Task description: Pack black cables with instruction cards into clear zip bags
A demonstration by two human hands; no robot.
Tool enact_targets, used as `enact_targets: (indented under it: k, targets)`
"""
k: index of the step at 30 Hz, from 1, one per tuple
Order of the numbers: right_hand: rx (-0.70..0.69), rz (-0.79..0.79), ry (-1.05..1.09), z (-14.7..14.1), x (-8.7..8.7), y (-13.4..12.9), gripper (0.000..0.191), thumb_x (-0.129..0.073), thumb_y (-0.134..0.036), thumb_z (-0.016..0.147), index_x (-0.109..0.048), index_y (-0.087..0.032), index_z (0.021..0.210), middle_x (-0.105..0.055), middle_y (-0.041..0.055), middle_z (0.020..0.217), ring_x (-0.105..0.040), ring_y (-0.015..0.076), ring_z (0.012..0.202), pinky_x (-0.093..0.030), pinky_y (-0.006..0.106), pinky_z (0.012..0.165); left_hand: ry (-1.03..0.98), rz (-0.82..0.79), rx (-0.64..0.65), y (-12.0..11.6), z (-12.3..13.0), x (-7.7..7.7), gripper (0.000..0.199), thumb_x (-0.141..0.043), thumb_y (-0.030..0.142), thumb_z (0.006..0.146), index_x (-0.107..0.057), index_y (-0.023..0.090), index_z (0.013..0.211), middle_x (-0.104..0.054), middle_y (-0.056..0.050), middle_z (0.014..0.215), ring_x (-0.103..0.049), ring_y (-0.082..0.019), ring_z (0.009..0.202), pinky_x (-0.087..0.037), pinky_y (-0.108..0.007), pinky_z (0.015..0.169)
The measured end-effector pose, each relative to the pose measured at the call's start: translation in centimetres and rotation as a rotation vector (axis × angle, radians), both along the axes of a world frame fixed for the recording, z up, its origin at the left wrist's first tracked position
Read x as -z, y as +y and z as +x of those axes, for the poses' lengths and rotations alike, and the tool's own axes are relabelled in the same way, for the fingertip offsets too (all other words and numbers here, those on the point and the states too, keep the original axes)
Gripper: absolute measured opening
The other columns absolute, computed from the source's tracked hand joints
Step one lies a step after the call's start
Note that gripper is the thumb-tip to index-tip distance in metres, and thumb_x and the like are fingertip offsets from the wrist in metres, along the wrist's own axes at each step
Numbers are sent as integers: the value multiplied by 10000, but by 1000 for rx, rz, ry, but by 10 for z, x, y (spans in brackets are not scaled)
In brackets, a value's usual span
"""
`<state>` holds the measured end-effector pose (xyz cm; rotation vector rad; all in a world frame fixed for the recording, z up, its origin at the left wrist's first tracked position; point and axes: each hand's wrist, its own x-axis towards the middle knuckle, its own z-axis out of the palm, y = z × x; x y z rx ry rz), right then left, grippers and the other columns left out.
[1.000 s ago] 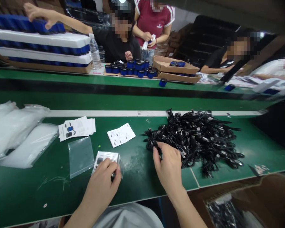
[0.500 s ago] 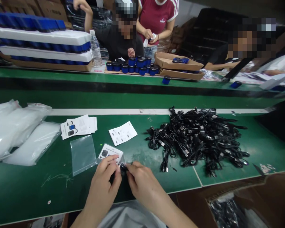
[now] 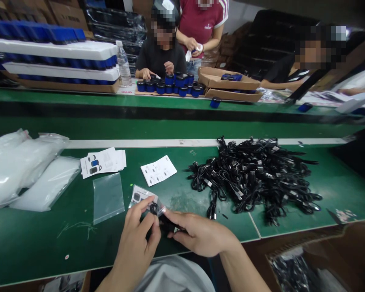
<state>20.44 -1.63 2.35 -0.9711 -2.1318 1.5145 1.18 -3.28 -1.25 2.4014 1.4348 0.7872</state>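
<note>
Plastic sacks: a heap of milky plastic sacks (image 3: pixel 21 172) lies at the far left of the green workbench (image 3: pixel 45 239), and the pile reaches past its edge.
Leaflets: a small stack of printed leaflets (image 3: pixel 102 162) sits beside the sacks, and a single leaflet (image 3: pixel 158 170) lies apart to its right.
Flat bag: a flat clear bag (image 3: pixel 108 198) lies on the bench near the left hand.
Left hand: the left hand (image 3: pixel 136 239) is closed in a pinch, its fingers gripping a small coil of black cable (image 3: pixel 154 209).
Packet: a clear packet (image 3: pixel 140 195) with a printed card inside lies on the bench, its near corner just under the left fingers and beside the coil.
Right hand: the right hand (image 3: pixel 200 234) reaches in from the right and grasps the cable's dark end between thumb and fingers, close to the left hand.
Cable pile: a tangled pile of black cables (image 3: pixel 252 178) lies well to the right, with loops spreading across the bench.
Risk: if either grip loosens, the coil could spring open; a hard connector could also snag or tear the thin packet.
Cable look: it is thin, matte and tightly looped, and much of it is hidden by the fingers.
</note>
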Motion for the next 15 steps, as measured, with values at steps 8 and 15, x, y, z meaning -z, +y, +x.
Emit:
enact_targets:
  k: [8, 15]
  targets:
    - [513, 0, 20, -29, 11, -6, 191, -524, -107, 827, -688, -204, 843, -695, -10, 751, -636, 140, 690, -459, 204, 650, -4, 47, -30, -5, 3, -10, 154, -443, 96, 824, -512, 186, 719, -405, -120, 1225, -440, -256, 1060, -444, -387, 805]
    - [899, 229, -162, -51, 28, -13, 138, -694, -140, 684, -563, -184, 694, -565, -23, 634, -542, 138, 572, -407, 229, 545, -56, 45, -24, -11, 8, -14, 167, -451, 99, 809, -512, 201, 692, -442, -101, 1179, -502, -208, 922, -464, -376, 789]
